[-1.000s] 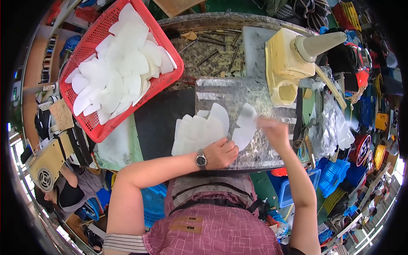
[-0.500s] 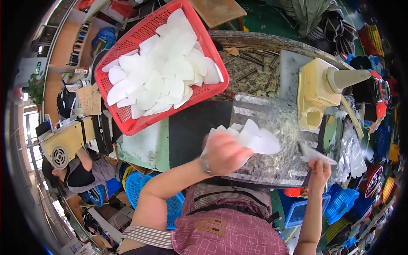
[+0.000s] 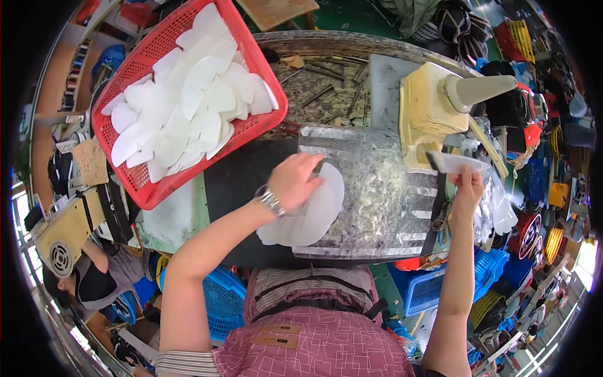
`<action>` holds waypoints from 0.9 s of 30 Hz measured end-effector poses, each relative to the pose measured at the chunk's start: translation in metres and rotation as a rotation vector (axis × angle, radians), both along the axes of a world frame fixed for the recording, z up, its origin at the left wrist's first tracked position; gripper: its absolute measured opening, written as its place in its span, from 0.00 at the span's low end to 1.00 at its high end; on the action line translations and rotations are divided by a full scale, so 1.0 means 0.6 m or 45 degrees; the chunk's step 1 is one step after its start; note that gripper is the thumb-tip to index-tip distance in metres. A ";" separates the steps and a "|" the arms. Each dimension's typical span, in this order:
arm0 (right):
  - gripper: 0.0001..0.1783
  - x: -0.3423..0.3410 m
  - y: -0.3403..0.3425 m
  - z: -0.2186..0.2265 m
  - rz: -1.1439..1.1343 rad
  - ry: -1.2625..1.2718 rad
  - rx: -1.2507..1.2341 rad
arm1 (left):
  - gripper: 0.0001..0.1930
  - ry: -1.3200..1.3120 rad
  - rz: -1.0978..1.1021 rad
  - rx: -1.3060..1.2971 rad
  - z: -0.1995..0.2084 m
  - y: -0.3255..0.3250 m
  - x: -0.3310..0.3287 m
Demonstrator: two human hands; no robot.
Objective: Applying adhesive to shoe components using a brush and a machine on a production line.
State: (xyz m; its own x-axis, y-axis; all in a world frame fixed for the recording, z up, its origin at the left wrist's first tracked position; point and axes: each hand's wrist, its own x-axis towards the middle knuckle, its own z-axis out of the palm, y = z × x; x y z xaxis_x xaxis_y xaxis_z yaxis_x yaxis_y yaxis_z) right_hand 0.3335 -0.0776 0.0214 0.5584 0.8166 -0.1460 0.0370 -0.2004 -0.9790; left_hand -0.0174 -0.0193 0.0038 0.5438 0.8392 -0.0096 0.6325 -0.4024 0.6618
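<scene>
My left hand (image 3: 294,183) is at the upper left edge of several white, curved flat pieces (image 3: 325,204) lying overlapped on the work surface. Its thumb and fingers are spread apart, close to the top piece, and no grip shows. In my right hand (image 3: 467,188) is a flat brush (image 3: 460,164) with a whitish handle, its dark bristle end pointing left. That bristle end is close to the mouth of a cream-coloured glue container (image 3: 433,119) with a grey cone spout.
A red plastic basket (image 3: 264,69) heaped with similar white pieces (image 3: 188,100) stands at the far left of the table. A smeared plastic-covered board (image 3: 377,195) lies in the middle. Scissors (image 3: 440,217) lie at its right edge. Blue crates (image 3: 433,289) sit below the table.
The left hand has moved from above the pieces to their left edge, and the pieces now lie bunched nearer my body. The brush has risen toward the glue container. The whole view has shifted.
</scene>
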 end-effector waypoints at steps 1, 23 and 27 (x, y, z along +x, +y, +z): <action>0.09 0.003 -0.014 -0.011 -0.043 0.212 0.042 | 0.18 0.078 0.006 -0.180 -0.008 0.007 0.017; 0.18 -0.274 -0.186 -0.052 1.224 -0.266 0.160 | 0.04 0.235 0.036 -0.502 -0.023 0.049 0.036; 0.08 -0.215 -0.185 -0.021 0.262 0.496 -0.017 | 0.03 -0.544 0.272 -0.450 0.112 0.037 0.040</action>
State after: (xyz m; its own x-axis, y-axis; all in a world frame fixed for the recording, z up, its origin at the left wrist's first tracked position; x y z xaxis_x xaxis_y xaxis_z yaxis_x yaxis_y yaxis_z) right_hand 0.2048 -0.1886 0.0086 0.2852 0.9018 -0.3247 -0.2941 -0.2401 -0.9251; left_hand 0.0064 0.0028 0.0708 0.3806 0.9161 -0.1257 0.3230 -0.0044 0.9464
